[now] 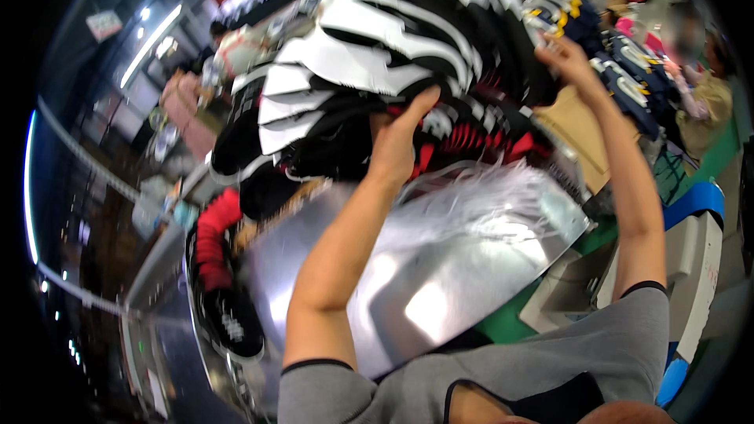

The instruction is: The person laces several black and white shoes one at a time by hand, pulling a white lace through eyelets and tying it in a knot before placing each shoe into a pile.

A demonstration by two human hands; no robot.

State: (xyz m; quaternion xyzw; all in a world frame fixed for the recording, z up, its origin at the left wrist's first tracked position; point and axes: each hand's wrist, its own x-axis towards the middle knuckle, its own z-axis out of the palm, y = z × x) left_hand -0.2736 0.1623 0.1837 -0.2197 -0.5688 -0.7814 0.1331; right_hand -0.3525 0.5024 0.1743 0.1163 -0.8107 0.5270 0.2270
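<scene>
A large bundle of black and white shoe uppers [353, 55], fanned out in layers, is held up in front of me. My left hand [399, 133] is closed on its near side, thumb up against the layers and the other fingers hidden beneath. At the bundle's right edge, my right hand [567, 61] curls its fingers against the black material; motion blurs them slightly. Black and red patterned uppers [471, 140] show below the bundle. Loose white laces [503, 200] trail from there over a shiny metal tabletop [463, 286].
Another row of red and black uppers [224, 298] hangs at the table's left. Brown cardboard [580, 137] lies under my right forearm. Dark blue and white uppers [628, 78] are piled at far right, near a seated person [707, 106]. A beige machine part [683, 267] stands close at right.
</scene>
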